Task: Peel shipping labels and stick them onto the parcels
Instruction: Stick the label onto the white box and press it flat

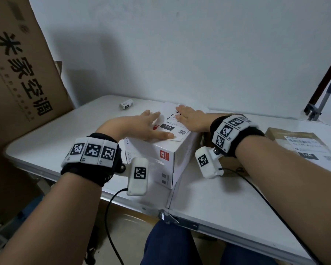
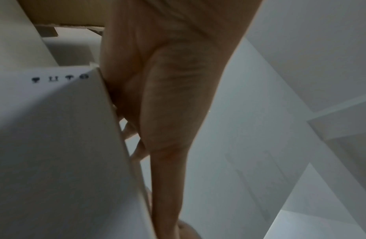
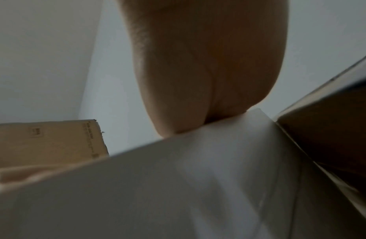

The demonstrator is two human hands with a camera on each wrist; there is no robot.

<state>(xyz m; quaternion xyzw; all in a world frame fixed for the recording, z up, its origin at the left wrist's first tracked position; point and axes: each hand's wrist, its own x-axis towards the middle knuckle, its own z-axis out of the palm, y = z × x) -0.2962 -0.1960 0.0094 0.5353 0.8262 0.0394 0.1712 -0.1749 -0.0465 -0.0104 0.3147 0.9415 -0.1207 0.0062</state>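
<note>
A white parcel box point(image 1: 166, 157) stands in the middle of the white table point(image 1: 227, 203). A white shipping label point(image 1: 171, 125) with a black "15H" bar and a QR code lies on its top. My left hand point(image 1: 145, 127) lies flat on the label's left part, fingers straight. My right hand point(image 1: 191, 119) presses flat on the label's right part. In the left wrist view the palm point(image 2: 167, 97) rests against the box's top edge point(image 2: 108, 100). In the right wrist view the heel of the hand point(image 3: 208, 80) sits on the box's white side point(image 3: 198, 177).
A brown flat parcel point(image 1: 302, 148) carrying a label lies at the right. A small label roll point(image 1: 126, 104) lies at the back of the table. A large brown carton point(image 1: 21, 73) leans at the left. Another brown box point(image 1: 231, 165) sits behind my right wrist.
</note>
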